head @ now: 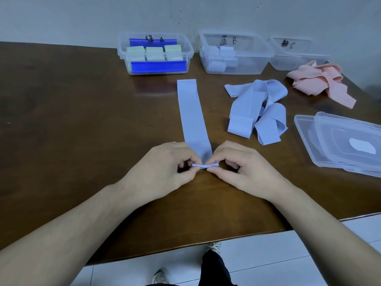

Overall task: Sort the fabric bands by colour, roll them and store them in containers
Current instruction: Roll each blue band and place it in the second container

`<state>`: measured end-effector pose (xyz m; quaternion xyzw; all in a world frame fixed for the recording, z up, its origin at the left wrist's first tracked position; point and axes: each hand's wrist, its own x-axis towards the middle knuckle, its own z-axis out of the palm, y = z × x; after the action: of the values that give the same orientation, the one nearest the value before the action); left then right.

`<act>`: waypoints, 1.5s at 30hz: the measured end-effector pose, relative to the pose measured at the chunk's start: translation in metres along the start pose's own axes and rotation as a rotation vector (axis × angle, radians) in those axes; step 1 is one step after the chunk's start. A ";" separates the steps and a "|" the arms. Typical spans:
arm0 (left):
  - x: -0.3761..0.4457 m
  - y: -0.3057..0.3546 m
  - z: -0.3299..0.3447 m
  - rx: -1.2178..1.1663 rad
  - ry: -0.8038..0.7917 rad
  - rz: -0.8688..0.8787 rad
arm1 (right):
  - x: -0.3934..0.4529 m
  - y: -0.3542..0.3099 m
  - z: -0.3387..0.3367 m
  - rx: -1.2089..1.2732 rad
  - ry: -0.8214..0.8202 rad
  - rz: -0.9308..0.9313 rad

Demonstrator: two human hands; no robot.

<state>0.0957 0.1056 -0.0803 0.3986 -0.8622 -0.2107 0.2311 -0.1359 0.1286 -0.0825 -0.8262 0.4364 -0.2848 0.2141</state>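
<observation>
At lower centre of the frame your left hand and right hand each pinch the rolled near end of the blue band, which lies flat on the desk, reaching up toward the containers at top.

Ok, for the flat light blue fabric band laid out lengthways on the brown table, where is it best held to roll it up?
Probably at its near end, from the person's side. The flat light blue fabric band lies straight, pointing away, and its near edge is already turned into a small roll. The left hand and right hand pinch that roll at either side, which suits its narrow width.
</observation>
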 end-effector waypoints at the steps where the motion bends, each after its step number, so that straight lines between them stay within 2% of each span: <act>1: 0.000 0.000 0.000 -0.002 0.001 0.002 | 0.000 0.000 0.000 0.005 -0.001 0.004; 11: 0.002 0.000 -0.001 0.047 0.019 0.045 | 0.001 0.006 0.005 -0.071 -0.011 0.079; 18: 0.003 -0.001 -0.002 0.058 -0.004 -0.007 | 0.000 0.004 0.006 -0.152 0.008 0.034; 29: 0.005 -0.006 -0.002 0.173 0.053 0.020 | 0.009 0.007 0.004 -0.177 0.016 -0.030; 39: 0.007 -0.011 0.000 0.144 0.055 0.031 | 0.031 0.013 0.001 -0.161 -0.063 -0.044; 45: 0.009 -0.014 0.002 0.174 0.116 0.038 | 0.033 0.019 0.004 -0.169 -0.004 -0.063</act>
<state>0.0975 0.0912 -0.0877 0.4123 -0.8697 -0.1072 0.2493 -0.1298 0.0911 -0.0873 -0.8553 0.4320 -0.2518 0.1356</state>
